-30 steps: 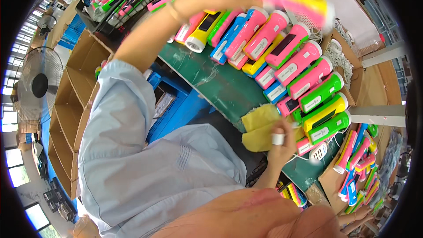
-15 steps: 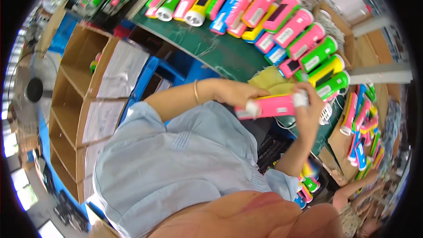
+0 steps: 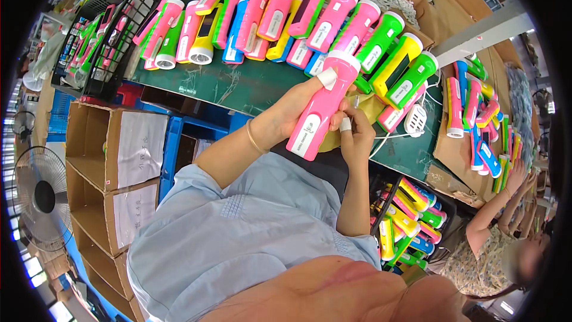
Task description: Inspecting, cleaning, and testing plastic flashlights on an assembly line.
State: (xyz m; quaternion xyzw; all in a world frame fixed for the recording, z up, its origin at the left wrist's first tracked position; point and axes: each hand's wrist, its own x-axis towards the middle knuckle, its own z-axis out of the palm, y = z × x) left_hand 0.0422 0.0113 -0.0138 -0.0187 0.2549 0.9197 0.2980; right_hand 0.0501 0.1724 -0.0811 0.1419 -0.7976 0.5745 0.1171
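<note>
A pink flashlight (image 3: 325,104) with a white head and a white label lies tilted in my left hand (image 3: 292,110), head up and away from me. The left fingers are closed round its body, and the thumb, wrapped in white, presses near the head. Close against its right side is my right hand (image 3: 356,134), fingers curled, one wrapped in white. A small grey tip shows above those fingers; what it belongs to is hidden. Beyond, flashlights (image 3: 280,9) in pink, green, yellow and blue lie in a row on the green table (image 3: 220,86). A yellow cloth (image 3: 370,110) is partly hidden behind my hands.
A white power strip (image 3: 415,120) with its cable lies right of my hands. More flashlights fill a black crate (image 3: 411,217) at lower right and a cardboard box (image 3: 456,161). At left stand a black basket (image 3: 98,53), cardboard compartments (image 3: 89,173) and a fan (image 3: 43,197). Another person (image 3: 482,256) is at right.
The pink flashlight has swung from lying sideways between both hands to head up, label showing. My right hand has left its white end and dropped beside the body. The view has shifted.
</note>
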